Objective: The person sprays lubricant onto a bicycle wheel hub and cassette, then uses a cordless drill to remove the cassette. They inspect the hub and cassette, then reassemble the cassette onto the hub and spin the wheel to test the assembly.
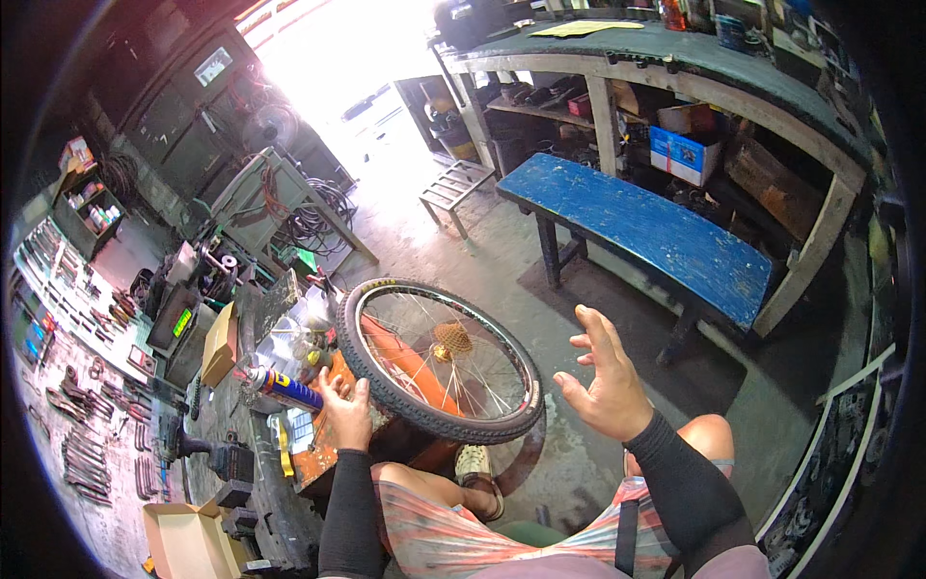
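A bicycle wheel [453, 427] with a black knobbly tyre and a gold-coloured sprocket cluster [451, 338] is tilted in front of my knees. Behind its spokes shows a long orange part [410, 355]. My left hand [345, 413] is just left of the tyre, fingers apart, its fingertips beside the end of a blue and yellow spray can [289, 389]. Whether they touch the can I cannot tell. Right of the wheel, my right hand [610, 388] is raised in the air, fingers spread and holding nothing.
A blue bench [646, 232] stands ahead to the right, before a long workbench [772, 106]. Farther off is a small slatted stool [453, 188]. On my left are a bench vise [227, 458], open cardboard boxes [188, 540] and a board of wrenches [87, 463].
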